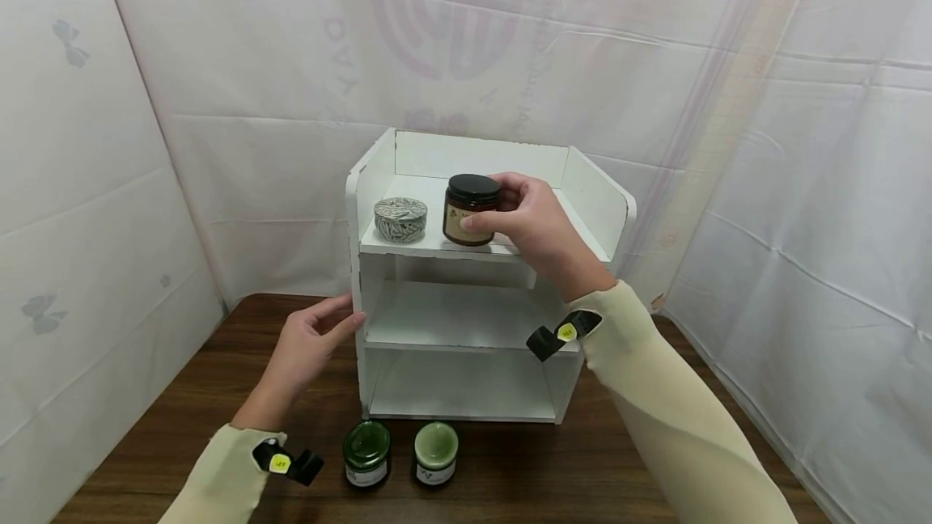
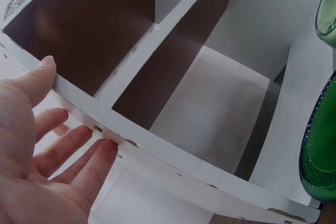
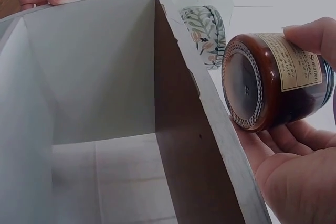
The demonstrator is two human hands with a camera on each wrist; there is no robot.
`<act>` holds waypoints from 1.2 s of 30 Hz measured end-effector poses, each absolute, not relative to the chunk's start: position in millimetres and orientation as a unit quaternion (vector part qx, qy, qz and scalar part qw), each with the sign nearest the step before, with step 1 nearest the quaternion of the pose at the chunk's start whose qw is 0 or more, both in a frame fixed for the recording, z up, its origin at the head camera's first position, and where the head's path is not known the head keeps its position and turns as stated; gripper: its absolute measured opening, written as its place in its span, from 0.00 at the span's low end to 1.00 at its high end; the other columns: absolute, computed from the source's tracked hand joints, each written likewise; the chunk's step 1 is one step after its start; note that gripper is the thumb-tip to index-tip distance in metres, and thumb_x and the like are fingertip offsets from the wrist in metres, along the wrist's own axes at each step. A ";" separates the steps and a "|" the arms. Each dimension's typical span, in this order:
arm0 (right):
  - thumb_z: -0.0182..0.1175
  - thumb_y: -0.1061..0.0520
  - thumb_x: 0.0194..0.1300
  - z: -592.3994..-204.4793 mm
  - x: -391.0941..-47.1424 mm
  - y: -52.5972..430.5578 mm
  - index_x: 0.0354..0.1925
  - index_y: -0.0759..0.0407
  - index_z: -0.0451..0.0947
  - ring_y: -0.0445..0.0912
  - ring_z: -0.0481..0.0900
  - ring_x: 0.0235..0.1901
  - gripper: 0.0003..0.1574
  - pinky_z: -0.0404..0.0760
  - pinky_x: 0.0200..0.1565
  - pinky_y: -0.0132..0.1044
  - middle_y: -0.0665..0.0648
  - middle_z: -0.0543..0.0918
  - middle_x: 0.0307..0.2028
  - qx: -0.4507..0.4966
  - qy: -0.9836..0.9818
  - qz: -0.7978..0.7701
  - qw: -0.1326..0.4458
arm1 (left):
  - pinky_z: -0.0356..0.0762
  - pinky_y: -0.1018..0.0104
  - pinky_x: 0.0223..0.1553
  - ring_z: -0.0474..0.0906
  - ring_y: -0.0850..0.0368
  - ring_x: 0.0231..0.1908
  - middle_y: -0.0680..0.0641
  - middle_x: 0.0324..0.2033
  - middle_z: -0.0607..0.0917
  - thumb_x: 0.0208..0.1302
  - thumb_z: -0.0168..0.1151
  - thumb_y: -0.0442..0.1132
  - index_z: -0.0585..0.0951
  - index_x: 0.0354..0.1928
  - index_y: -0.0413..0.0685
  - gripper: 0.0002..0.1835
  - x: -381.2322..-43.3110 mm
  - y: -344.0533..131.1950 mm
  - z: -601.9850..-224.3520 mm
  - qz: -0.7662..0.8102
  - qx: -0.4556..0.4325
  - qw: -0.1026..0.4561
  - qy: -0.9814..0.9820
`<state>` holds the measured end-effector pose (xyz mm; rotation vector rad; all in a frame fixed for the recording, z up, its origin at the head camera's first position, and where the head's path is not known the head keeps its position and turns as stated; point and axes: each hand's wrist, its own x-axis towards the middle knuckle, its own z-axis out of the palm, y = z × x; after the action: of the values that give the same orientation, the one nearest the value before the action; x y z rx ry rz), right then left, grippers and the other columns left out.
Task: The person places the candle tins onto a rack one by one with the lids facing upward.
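My right hand point(image 1: 535, 225) grips a brown glass jar point(image 1: 469, 226) with a black lid and a tan label, thumb across the label. The jar is over the front of the top board of a white shelf unit point(image 1: 466, 379); in the right wrist view its round base point(image 3: 244, 88) shows by the board's front edge. Left of the jar stands a round leaf-patterned tin point(image 1: 400, 221). My left hand point(image 1: 309, 346) touches the unit's left side panel. In the left wrist view the thumb point(image 2: 41, 80) lies at the front edge, the loosely extended fingers along the outer side.
Two green glass jars, one dark point(image 1: 366, 453) and one lighter point(image 1: 436, 453), stand on the wooden table point(image 1: 582, 475) before the unit. Two lower shelf levels open toward me. White curtains point(image 1: 277, 136) hang behind and at both sides.
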<state>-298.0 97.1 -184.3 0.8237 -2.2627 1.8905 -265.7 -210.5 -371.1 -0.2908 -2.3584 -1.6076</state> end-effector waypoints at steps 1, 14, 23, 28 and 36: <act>0.72 0.67 0.53 -183.8 -298.5 96.8 0.58 0.64 0.78 0.46 0.86 0.48 0.32 0.82 0.54 0.35 0.61 0.87 0.52 0.269 -0.738 0.618 0.039 | 0.78 0.77 0.47 0.78 0.78 0.48 0.38 0.62 0.83 0.72 0.65 0.52 0.76 0.70 0.46 0.30 -265.7 -210.6 -371.0 -0.555 -0.101 0.136 -0.815; 0.70 0.71 0.52 -177.2 -307.6 91.6 0.56 0.67 0.77 0.47 0.85 0.48 0.31 0.81 0.55 0.36 0.60 0.86 0.49 0.267 -0.726 0.633 0.022 | 0.78 0.77 0.47 0.78 0.78 0.49 0.39 0.62 0.82 0.72 0.65 0.52 0.76 0.70 0.46 0.30 -265.5 -211.7 -370.9 -0.552 -0.100 0.138 -0.816; 0.71 0.69 0.53 -171.9 -313.0 90.0 0.56 0.66 0.77 0.47 0.84 0.49 0.30 0.81 0.56 0.37 0.60 0.86 0.50 0.256 -0.739 0.623 0.009 | 0.77 0.78 0.47 0.77 0.79 0.49 0.39 0.63 0.82 0.72 0.65 0.52 0.75 0.70 0.45 0.30 -265.1 -212.8 -370.6 -0.551 -0.099 0.136 -0.817; 0.72 0.67 0.52 -171.2 -315.3 89.4 0.52 0.65 0.80 0.47 0.85 0.49 0.27 0.80 0.58 0.39 0.61 0.88 0.49 0.257 -0.747 0.612 0.010 | 0.77 0.78 0.48 0.77 0.79 0.50 0.39 0.63 0.81 0.72 0.65 0.52 0.76 0.70 0.46 0.30 -264.2 -213.2 -369.8 -0.555 -0.100 0.132 -0.815; 0.73 0.66 0.52 -171.1 -320.1 89.0 0.52 0.64 0.81 0.47 0.84 0.50 0.26 0.79 0.59 0.40 0.60 0.88 0.49 0.250 -0.762 0.598 0.007 | 0.77 0.77 0.48 0.77 0.78 0.50 0.40 0.63 0.82 0.72 0.64 0.52 0.76 0.70 0.46 0.30 -264.3 -214.0 -369.9 -0.550 -0.100 0.134 -0.819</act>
<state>-320.1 89.0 -171.1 0.7809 -2.3827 1.8710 -264.3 -214.0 -369.9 -0.2911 -2.3735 -1.5935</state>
